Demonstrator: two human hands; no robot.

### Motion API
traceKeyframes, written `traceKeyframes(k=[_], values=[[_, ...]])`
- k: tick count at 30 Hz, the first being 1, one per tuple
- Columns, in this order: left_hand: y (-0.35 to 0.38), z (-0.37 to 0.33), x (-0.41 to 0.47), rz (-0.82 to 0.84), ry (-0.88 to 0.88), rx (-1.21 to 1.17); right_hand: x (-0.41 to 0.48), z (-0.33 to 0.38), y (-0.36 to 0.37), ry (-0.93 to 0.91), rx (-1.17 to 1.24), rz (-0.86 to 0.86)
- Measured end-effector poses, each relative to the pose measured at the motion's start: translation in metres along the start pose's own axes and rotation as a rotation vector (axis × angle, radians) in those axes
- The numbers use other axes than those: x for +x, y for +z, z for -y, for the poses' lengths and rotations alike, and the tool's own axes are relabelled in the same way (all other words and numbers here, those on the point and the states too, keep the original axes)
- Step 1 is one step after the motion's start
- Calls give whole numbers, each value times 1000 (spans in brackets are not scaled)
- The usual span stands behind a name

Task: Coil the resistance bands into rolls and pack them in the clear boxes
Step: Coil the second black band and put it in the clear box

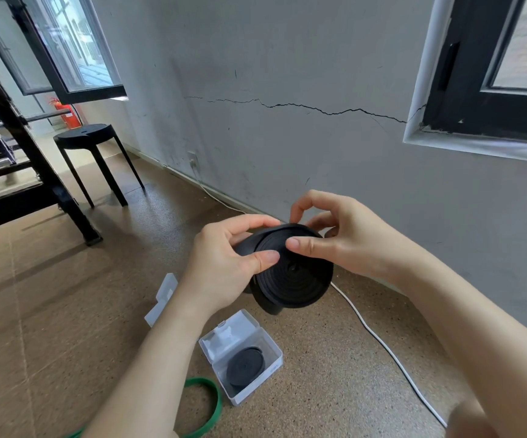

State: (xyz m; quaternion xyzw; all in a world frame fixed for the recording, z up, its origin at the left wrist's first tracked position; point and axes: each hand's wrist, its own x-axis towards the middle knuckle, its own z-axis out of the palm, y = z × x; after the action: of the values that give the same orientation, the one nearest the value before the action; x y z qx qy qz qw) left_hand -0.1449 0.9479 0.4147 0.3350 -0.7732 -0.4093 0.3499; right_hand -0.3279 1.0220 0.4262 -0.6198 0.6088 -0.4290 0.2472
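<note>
A black resistance band (297, 279), wound into a flat coil, is held in the air above the floor. My left hand (224, 263) grips its left edge, thumb pressed on the coil's face. My right hand (338, 235) pinches the top right edge, thumb on the face and fingers curled behind. Below, on the floor, an open clear box (271, 352) holds another coiled black band (245, 365). A green band (214, 403) lies loose on the floor beside that box, partly hidden by my left forearm.
A second clear box (162, 298) lies on the floor to the left. A white cable (392, 352) runs along the floor by the grey wall. A black stool (88, 137) and a black metal frame (37, 159) stand at the left.
</note>
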Motion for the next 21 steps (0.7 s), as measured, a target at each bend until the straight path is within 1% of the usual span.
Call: traceKeyframes(k=[3,5,7,8,10,13,16,18,21], values=[[2,0,0,25,-8,-10,0,-2,-2,12,40,29],[1,0,-1,28,-6,-15,-1,-2,-4,25,58,100],[0,0,0,42,-9,-17,-2,-1,-4,26,1,165],[1,0,0,49,-12,-18,-2,-2,-4,17,-27,169],[3,1,0,44,-15,-32,-2,-2,-3,-4,-36,132],[6,3,2,-8,19,-16,-1,-2,-4,-22,7,77],[8,4,4,-52,47,6,0,-4,-4,-9,-50,49],[8,3,4,-66,16,-42,0,-4,-4,-9,-69,47],[8,1,4,-102,-41,-178,0,-4,-3,-24,-97,44]])
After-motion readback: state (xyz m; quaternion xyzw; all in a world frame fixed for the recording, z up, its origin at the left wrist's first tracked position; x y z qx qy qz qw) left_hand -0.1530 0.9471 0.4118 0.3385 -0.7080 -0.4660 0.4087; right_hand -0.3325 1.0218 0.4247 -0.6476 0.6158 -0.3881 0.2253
